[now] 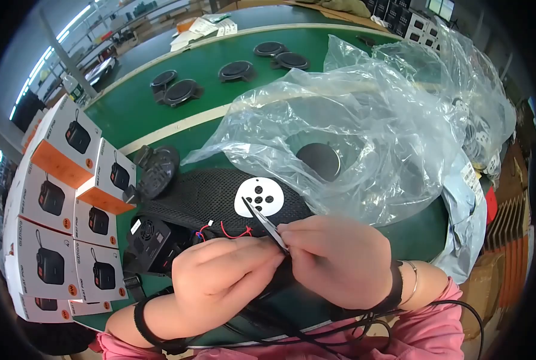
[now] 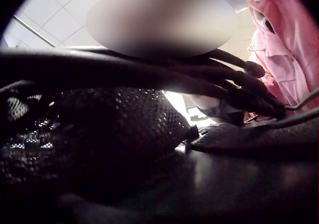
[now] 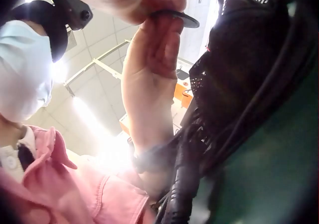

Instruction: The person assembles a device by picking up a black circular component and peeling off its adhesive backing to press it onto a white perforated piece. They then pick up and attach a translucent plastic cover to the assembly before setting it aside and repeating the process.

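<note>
In the head view, my left hand (image 1: 220,270) and right hand (image 1: 343,258) meet in front of my body and pinch a thin round disc (image 1: 264,223) between thumbs and fingers. It is tilted nearly edge-on, with one dark face and one pale face. The right wrist view shows the dark edge of the disc (image 3: 185,19) at the fingertips. Behind it lies a black mesh-covered speaker body (image 1: 205,192), bearing a white rounded plate (image 1: 272,187) with several black round spots. Red wires (image 1: 235,233) emerge by the mesh. The left wrist view is mostly dark mesh (image 2: 114,129) and cables.
A crumpled clear plastic bag (image 1: 388,120) spreads across the right, with a black disc (image 1: 317,161) showing at it. Stacked white-and-orange boxes (image 1: 51,201) stand left, beside a black vented unit (image 1: 151,237). Several round black speaker parts (image 1: 236,71) sit farther back on the green table.
</note>
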The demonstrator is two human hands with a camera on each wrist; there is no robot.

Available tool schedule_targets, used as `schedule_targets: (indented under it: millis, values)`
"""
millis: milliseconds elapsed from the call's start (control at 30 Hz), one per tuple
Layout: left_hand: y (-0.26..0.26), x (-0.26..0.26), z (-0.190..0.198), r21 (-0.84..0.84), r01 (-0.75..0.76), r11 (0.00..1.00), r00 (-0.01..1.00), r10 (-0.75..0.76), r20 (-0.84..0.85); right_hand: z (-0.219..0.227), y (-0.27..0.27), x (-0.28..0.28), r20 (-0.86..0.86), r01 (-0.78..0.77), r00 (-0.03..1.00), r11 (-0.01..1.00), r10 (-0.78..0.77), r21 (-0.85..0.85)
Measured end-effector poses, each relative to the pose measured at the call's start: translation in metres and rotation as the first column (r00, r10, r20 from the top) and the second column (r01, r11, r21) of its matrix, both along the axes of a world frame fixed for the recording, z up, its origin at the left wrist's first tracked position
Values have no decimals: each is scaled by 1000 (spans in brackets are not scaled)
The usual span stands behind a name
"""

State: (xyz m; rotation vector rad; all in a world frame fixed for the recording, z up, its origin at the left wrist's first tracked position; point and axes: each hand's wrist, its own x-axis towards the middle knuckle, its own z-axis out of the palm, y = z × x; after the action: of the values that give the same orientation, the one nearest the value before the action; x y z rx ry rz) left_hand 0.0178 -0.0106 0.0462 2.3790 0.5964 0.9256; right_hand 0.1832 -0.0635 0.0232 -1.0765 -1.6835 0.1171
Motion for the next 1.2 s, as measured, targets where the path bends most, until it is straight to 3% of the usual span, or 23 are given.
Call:
schedule_targets:
  millis: [233, 400, 533, 600, 700, 833, 900, 933, 967, 1033, 1100, 1200]
  values:
    - [6, 0, -1, -22, -34, 999, 998, 35, 57, 3, 0, 1, -149, -62, 988, 993, 46, -104]
    - [11, 2, -2, 162, 24, 986, 998, -31, 46, 3, 0, 4, -193, -128, 977, 969, 87, -211]
    - [7, 4, -3, 173, 26, 985, 999, -34, 43, 1, 2, 3, -219, -149, 970, 966, 101, -211]
    - [5, 5, 1, 37, 31, 999, 998, -33, 46, 0, 3, 2, -69, -81, 995, 990, 73, -116]
    - [6, 6, -2, -88, 31, 996, 995, -22, 100, -3, 1, 0, 20, -18, 1000, 996, 20, -91]
    - [5, 4, -2, -154, 12, 988, 997, 0, 80, -3, 3, 2, -33, -50, 998, 994, 47, -98]
    - [8, -1, -4, -245, -97, 965, 981, 134, 141, 3, 0, 5, -226, -116, 973, 948, 48, -297]
    - [12, -3, -3, -389, -129, 912, 963, 209, 169, 2, 0, 7, -378, -181, 924, 943, 65, -280]
    - [16, -6, -2, -636, -51, 770, 938, 256, 234, 2, 1, 9, -649, -352, 748, 912, 139, -210]
    - [31, -10, -3, -689, -13, 724, 915, 286, 284, -4, 5, 14, -774, -339, 613, 938, 158, -77]
    - [41, -14, -5, -668, -36, 744, 906, 306, 292, 1, 9, 16, -855, -339, 498, 940, 143, -40]
    - [52, -17, -6, -716, -9, 698, 886, 337, 318, 4, 15, 15, -832, -299, 551, 946, 66, -123]
